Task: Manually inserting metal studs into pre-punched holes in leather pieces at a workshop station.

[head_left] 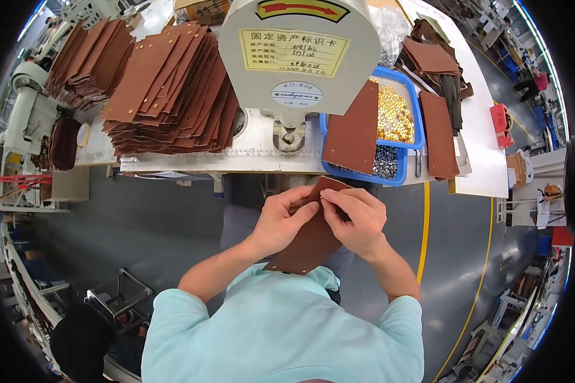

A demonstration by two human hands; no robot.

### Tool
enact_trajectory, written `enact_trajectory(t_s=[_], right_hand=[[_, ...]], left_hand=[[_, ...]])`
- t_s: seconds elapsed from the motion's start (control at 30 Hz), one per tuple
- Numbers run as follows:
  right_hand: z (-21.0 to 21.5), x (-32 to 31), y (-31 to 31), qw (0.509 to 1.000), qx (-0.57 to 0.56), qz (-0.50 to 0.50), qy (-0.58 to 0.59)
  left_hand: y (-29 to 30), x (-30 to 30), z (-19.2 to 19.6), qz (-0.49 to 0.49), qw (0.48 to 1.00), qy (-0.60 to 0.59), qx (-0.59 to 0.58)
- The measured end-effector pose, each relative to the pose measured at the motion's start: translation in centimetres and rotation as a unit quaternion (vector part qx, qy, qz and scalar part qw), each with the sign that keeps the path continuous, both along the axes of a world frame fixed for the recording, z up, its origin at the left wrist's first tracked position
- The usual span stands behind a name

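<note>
A brown leather panel (308, 246) is in front of my chest, slanted, with small metal studs at its lower end. My left hand (281, 217) grips its left edge, thumb on top and fingers behind. At the panel's upper end my right hand (358, 218) is closed in a pinch, fingertips on the leather; whatever tiny piece sits between them is too small to name. Beyond my hands, the white pressing machine (300, 51) overhangs the table, its metal die (290, 137) below the head. Right of it, a blue tray (418, 121) holds gold studs (395, 115) and dark metal pieces (386, 163).
Tall stacks of leather panels (172, 89) stand left of the machine, with another stack (89, 60) farther left. One loose panel (358, 131) lies across the tray, another (439, 137) beside it. The white table's front edge (236, 167) runs ahead of my hands. A person in black sits lower left.
</note>
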State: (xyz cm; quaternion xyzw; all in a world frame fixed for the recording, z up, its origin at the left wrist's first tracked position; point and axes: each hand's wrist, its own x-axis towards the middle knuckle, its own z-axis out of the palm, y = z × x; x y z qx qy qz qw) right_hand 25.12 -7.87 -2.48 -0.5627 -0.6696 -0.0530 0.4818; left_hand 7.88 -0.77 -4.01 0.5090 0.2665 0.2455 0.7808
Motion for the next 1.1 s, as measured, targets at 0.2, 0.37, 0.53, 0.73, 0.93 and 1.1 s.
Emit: enact_trajectory(t_s=[0.2,0.37,0.53,0.73,0.93,1.1], right_hand=[[0.3,-0.2,-0.7,0.999,-0.024,-0.021,0.036],[0.5,-0.4,-0.9,0.991,-0.077,-0.025,0.104],[1.7,0.0,-0.8,0.991,-0.113,-0.015,0.070],[0.3,1.0,-1.9,0.836,-0.305,0.083,0.447],[1.4,2.3,-2.1,0.929,-0.298,0.124,0.183],[-0.5,9.6,-1.9,0.941,-0.254,-0.135,0.177]], left_hand=[[-0.3,-0.3,-0.2,0.004,1.000,0.012,0.027],[-0.6,-0.3,0.0,0.010,0.997,0.024,0.072],[-0.4,-0.6,0.9,0.025,0.971,0.108,0.211],[-0.3,-0.7,0.7,-0.012,0.941,0.107,0.321],[0.1,-1.1,-0.1,-0.037,0.954,0.085,0.287],[1.0,-2.4,1.0,0.015,0.945,0.106,0.309]])
